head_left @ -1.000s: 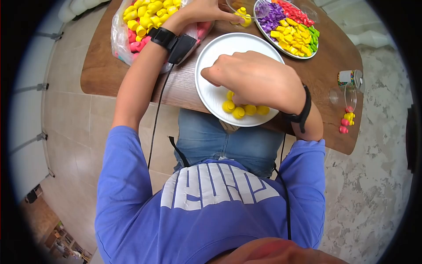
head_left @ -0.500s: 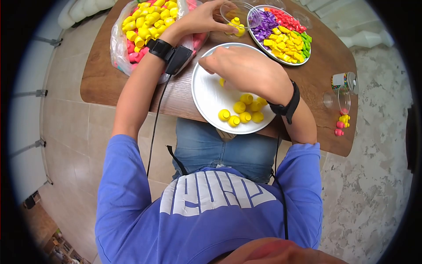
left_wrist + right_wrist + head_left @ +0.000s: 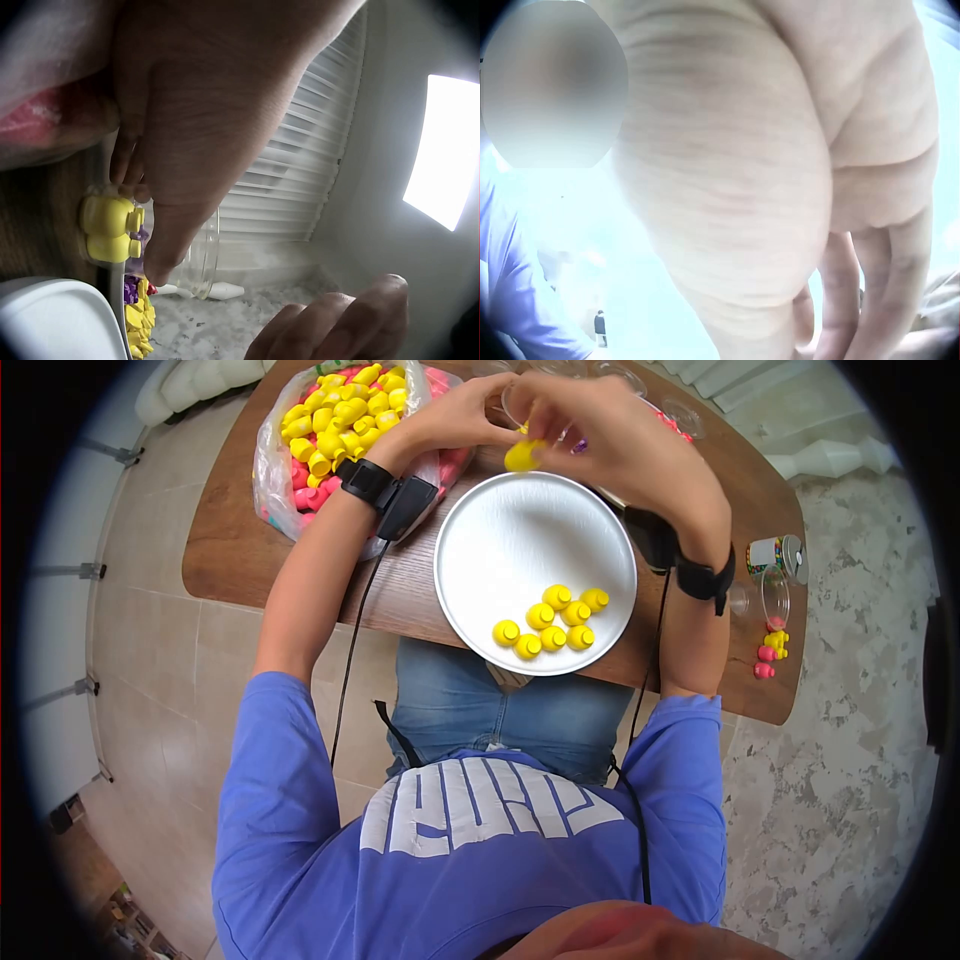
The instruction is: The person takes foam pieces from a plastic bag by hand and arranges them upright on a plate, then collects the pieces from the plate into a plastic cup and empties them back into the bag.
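Observation:
In the head view, my left hand (image 3: 460,415) grips a clear plastic cup near the table's far side. Two yellow pieces (image 3: 110,229) show inside the cup's base (image 3: 199,259) in the left wrist view. My right hand (image 3: 640,455) is raised beside the cup, pinching a rounded yellow piece (image 3: 522,456); its fingers hide most of the cup. Below both hands lies a round white plate (image 3: 485,550) with several yellow pieces (image 3: 553,638) grouped toward its near right side. The right wrist view shows mostly the palm, not the piece.
A clear bag (image 3: 270,465) of yellow and pink pieces stands at the left. Behind my right hand, a dish of coloured bits is mostly hidden. At the table's right are a lidded jar (image 3: 765,555), a clear cup (image 3: 775,600) and a short row of pink and yellow pieces (image 3: 766,653).
My right hand has risen from over the plate to beside the cup, taking a yellow piece with it. My left hand has stayed around the cup.

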The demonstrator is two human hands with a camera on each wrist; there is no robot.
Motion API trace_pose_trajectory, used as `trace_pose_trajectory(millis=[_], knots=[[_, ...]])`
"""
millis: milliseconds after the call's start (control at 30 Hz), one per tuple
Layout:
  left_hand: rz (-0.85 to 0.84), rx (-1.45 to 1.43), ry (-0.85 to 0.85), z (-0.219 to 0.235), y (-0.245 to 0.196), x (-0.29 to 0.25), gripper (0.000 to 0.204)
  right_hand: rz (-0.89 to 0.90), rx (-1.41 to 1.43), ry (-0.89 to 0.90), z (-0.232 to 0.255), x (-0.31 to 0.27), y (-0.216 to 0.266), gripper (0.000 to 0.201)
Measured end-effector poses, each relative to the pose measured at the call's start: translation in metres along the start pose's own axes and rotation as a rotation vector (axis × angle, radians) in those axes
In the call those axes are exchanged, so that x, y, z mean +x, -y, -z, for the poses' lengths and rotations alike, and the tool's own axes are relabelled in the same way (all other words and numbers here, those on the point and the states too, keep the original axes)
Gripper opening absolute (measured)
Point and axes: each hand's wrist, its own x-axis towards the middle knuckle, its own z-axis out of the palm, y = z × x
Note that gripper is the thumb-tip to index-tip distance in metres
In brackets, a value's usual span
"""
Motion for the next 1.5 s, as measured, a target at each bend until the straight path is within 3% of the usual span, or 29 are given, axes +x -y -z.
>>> trace_pose_trajectory(millis=[33,100,167,233,400,700,1167,1267,1367,1433,1500], knots=[[-0.002,0.000,-0.003,0.000,-0.007,-0.001,0.077,-0.062,0.014,-0.043,0.009,0.002,0.003,0.029],[0.145,0.149,0.034,-0.002,-0.030,-0.003,0.079,-0.114,0.021,-0.103,0.022,0.008,0.007,0.024],[0.059,0.171,0.001,-0.004,-0.021,-0.002,0.081,-0.166,0.030,-0.168,0.023,0.010,0.003,0.021],[0.028,0.206,-0.042,-0.004,-0.016,-0.002,0.081,-0.077,-0.115,-0.269,0.014,0.011,-0.015,0.022],[0.070,0.163,0.013,-0.001,-0.030,-0.003,0.079,-0.044,-0.163,-0.227,-0.005,0.014,-0.053,0.019],[0.039,0.035,0.029,-0.003,-0.024,-0.002,0.075,-0.056,-0.173,-0.221,-0.015,0.016,-0.069,0.015],[0.032,0.091,0.020,-0.002,-0.025,-0.002,0.075,-0.059,-0.259,-0.193,-0.006,0.012,-0.047,0.016],[0.095,-0.007,0.051,-0.004,-0.036,-0.003,0.075,-0.012,-0.302,-0.232,-0.005,0.013,-0.030,0.014],[0.149,0.040,-0.006,0.001,-0.066,-0.005,0.075,-0.063,-0.157,-0.068,-0.013,0.012,0.001,0.013],[0.264,0.160,0.039,0.003,-0.068,-0.007,0.075,0.055,-0.010,0.274,-0.023,0.005,0.019,0.030],[0.240,0.078,0.036,0.000,-0.066,-0.007,0.077,-0.042,0.057,0.545,-0.024,-0.003,0.052,0.033]])
